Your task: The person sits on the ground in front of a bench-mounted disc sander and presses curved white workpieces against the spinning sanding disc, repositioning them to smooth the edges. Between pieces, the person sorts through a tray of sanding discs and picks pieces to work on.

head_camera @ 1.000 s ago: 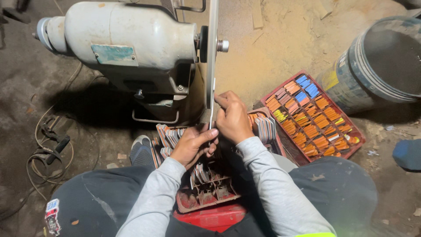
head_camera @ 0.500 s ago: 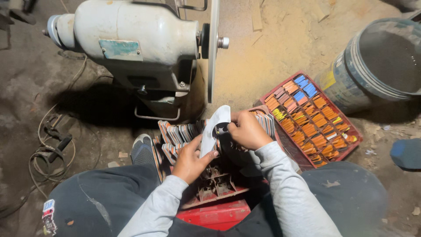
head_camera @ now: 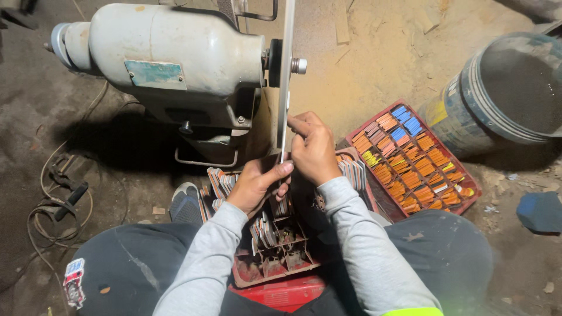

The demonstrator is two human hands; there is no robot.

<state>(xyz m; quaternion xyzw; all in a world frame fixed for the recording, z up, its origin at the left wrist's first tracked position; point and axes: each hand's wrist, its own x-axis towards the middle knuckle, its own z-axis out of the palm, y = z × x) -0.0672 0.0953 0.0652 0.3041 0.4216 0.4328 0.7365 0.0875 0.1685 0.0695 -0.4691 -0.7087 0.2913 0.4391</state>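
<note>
Grey, thin disc point(head_camera: 286, 76) stands edge-on, both hands touching its lower edge.

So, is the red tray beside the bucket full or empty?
Nearly full. The red tray holds rows of orange, pink, blue and yellow pieces in almost every compartment, beside the bucket.

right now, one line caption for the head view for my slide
Left hand and right hand meet at a motor-driven disc, above a divided tray.
</note>
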